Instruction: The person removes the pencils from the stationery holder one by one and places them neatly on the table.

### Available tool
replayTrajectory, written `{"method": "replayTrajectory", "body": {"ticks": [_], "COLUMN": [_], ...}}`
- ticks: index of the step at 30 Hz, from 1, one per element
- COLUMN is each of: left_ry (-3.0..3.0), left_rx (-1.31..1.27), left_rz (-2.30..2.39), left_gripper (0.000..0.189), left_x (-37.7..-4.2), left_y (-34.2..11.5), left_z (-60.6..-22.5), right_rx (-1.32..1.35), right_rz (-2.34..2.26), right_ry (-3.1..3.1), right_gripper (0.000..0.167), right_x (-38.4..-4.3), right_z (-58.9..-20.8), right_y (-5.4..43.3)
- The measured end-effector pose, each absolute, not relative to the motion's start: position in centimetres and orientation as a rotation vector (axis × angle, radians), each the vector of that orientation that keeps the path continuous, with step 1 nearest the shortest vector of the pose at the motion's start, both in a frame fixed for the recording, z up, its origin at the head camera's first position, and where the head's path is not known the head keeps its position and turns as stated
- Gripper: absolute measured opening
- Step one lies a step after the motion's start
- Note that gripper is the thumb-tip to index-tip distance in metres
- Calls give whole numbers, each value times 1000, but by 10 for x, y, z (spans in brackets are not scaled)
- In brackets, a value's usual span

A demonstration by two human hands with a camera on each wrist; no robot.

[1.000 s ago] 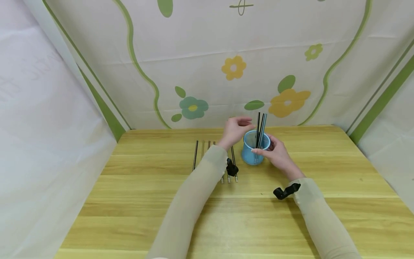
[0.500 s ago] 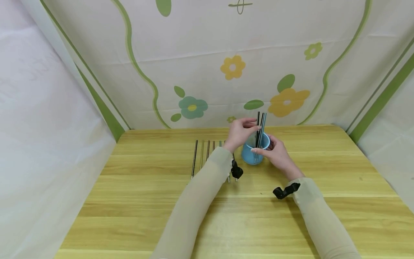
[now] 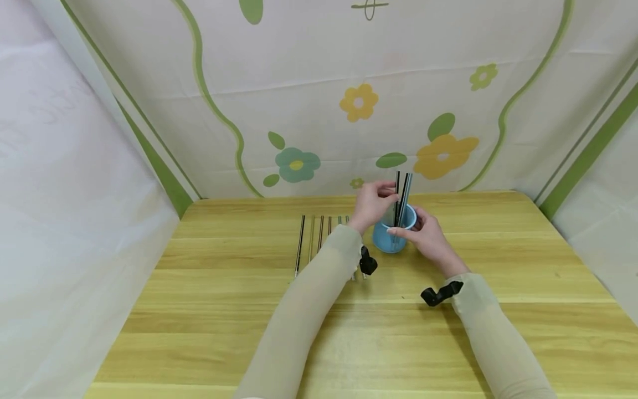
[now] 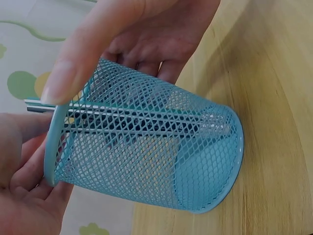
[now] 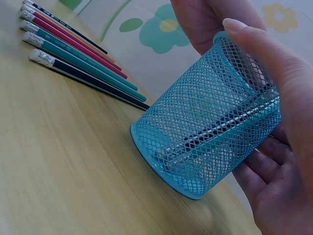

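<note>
Altogether two hands (image 3: 370, 206) (image 3: 430, 237), one cup (image 3: 382, 239), three pencils (image 3: 406, 194) inside, seven pencils (image 5: 83, 57) outside

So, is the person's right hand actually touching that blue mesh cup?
Touching. The left wrist view shows it: the thumb of the right hand lies over the rim of the blue mesh cup, its fingers behind the mesh.

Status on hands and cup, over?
Left hand apparently pinching dark pencil. Right hand gripping mesh cup, upright, pencils inside. Loose pencils left of cup; nothing visibly blocking.
</note>
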State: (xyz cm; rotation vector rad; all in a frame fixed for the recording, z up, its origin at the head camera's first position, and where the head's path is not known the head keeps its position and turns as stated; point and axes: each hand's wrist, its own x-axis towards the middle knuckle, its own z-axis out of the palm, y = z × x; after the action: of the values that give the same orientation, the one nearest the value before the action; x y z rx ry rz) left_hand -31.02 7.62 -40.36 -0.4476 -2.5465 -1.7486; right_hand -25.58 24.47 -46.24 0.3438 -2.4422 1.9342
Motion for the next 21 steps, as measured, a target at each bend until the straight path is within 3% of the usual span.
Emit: {"method": "replayTrajectory", "body": {"ticks": [21], "left_ry": [-2217], "left_rx": [-522], "left_rz": [-1953], "left_gripper": [27], "left_x": [-300], "left_y": [63], "left_z": [-385], "right_rx": [328], "right_rz": [1933], "right_ry": [-2430], "right_gripper": [74], "right_x": [-257], "right_z": [-465], "right_y": [244]}}
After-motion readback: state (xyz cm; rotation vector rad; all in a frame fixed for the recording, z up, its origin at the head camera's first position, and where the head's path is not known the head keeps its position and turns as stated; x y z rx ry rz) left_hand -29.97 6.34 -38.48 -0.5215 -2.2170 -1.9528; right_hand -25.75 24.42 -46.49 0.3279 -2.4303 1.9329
